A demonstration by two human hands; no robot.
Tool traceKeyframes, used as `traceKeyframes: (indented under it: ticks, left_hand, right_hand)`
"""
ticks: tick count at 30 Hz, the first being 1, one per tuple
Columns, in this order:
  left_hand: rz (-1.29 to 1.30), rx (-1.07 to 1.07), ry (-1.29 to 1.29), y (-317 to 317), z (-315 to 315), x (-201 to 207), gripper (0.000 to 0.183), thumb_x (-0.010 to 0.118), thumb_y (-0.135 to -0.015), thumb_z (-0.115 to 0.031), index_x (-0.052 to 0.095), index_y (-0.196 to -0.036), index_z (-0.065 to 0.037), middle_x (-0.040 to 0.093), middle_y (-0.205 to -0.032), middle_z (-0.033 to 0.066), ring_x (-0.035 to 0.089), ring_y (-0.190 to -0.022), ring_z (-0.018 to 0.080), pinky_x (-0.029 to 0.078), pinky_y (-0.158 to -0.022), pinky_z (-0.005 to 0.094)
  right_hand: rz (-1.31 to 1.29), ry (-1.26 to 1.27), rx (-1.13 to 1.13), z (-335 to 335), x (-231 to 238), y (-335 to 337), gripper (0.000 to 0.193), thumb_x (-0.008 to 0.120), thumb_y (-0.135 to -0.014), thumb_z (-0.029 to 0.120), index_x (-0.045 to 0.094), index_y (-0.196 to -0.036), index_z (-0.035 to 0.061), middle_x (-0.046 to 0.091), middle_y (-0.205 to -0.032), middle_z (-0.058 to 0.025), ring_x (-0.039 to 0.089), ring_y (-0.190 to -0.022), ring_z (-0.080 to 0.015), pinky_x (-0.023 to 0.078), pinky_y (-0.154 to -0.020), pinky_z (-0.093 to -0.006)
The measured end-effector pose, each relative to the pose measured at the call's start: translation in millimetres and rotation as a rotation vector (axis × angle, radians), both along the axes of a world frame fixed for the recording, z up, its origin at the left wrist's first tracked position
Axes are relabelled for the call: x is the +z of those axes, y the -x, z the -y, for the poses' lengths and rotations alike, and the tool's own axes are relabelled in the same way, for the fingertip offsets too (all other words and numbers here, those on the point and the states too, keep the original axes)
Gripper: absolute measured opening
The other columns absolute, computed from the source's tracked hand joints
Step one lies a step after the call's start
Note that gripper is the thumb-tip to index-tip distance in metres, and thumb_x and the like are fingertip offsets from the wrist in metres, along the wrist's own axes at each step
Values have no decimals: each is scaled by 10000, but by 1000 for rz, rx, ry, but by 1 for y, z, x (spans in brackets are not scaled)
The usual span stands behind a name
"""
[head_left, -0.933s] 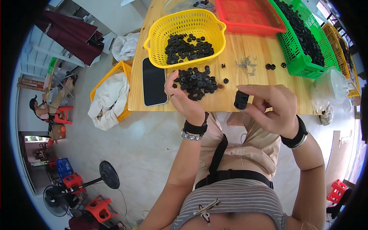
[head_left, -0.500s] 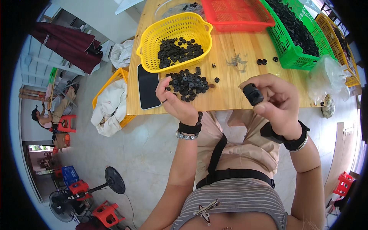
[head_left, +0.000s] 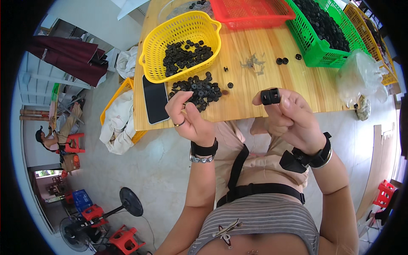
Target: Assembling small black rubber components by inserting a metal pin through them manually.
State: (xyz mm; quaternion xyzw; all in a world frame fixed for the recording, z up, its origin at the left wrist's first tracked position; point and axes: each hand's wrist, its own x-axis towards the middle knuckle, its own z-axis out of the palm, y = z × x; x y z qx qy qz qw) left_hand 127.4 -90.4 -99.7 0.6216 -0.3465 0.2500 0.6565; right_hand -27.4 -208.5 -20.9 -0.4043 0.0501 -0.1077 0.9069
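Between the thumb and fingers of my right hand (head_left: pixel 293 117) is a small black caster wheel (head_left: pixel 270 96), held up over the table's near edge. Its two round halves show side by side with a gap between them. My left hand (head_left: pixel 191 123) is raised with bent fingers apart and holds nothing. Just beyond it lies a loose pile of black discs with centre holes (head_left: pixel 203 91). More such black pieces (head_left: pixel 182 57) lie in a yellow basket (head_left: pixel 146 51). Thin metal pins (head_left: pixel 253 63) are scattered on the wood beyond my right hand.
A phone (head_left: pixel 155 102) lies left of the pile. Loose black wheels (head_left: pixel 282 61) sit right of the pins. A red tray (head_left: pixel 250 21) and a green crate (head_left: pixel 323 55) of black parts stand at the back. A plastic bag (head_left: pixel 359 76) hangs at the right edge; a fan (head_left: pixel 131 202) stands lower left.
My right hand has turned the black caster wheel, so the gap between its halves now shows. My left hand has drawn slightly back from the pile. The whole view has shifted a little.
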Motion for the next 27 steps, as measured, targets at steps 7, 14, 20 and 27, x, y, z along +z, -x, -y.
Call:
traceKeyframes:
  ticks: [7,14,20,27]
  left_hand:
    - [-66,-243,-68,28,-11,17,196,462,-886,-135,492,-1004,19,536,-959,105,501,-855,167,386,-780,282]
    - [-122,-549,-198,52,-16,42,432,676,-713,-125,537,-1098,14,559,-999,154,544,-864,247,446,-744,322]
    - [-129,-547,-333,63,-25,48,380,701,-666,-22,612,-1033,-63,568,-974,111,559,-820,217,464,-669,283]
    - [-35,-505,-407,69,-23,47,385,709,-647,-16,619,-1018,-68,584,-948,71,554,-805,200,450,-632,274]
  right_hand:
    - [-2,42,64,-4,-14,3,438,426,-930,288,480,-1150,-87,283,-569,86,220,-476,-15,177,-443,-181]
    - [-107,249,122,-14,-9,12,370,416,-940,263,508,-1144,-32,370,-590,60,266,-508,-21,222,-457,-178]
    - [-158,306,83,-21,-10,19,294,450,-930,234,542,-1005,-35,415,-600,47,307,-509,-20,275,-462,-176]
    - [-190,634,-254,-26,-11,28,168,599,-831,89,572,-957,-18,550,-676,25,476,-568,-2,370,-490,-149]
